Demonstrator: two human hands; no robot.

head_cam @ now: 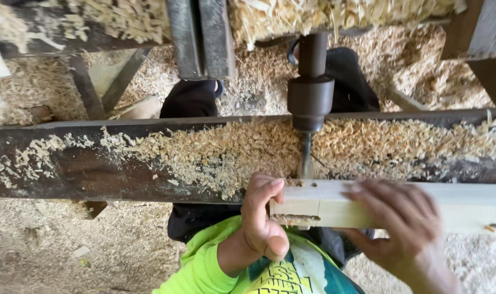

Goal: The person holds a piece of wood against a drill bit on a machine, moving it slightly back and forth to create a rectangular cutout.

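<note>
Wood shavings point(215, 158) cover nearly everything around the dark machine bed point(84, 163), a long, worn beam running across the view with pale curls heaped along its top. Left of the drill chuck point(310, 98), the bed is barer and stained, and a slanted metal leg point(122, 76) shows behind it. The chuck hangs just above the bed, and its bit point(305, 158) points down at the near edge, meeting the top of a pale squared wooden piece point(324, 204) that lies along the bed's front side. Just left of the bit, the left hand point(263, 218) curls around the cut end of that piece, thumb and fingers clamped on it, its neon-green sleeve point(204, 267) below. Right of the bit, the right hand point(406, 228) lies over the piece with fingers spread and pressing, blurred. The hands are apart, one on each side of the bit.
</note>
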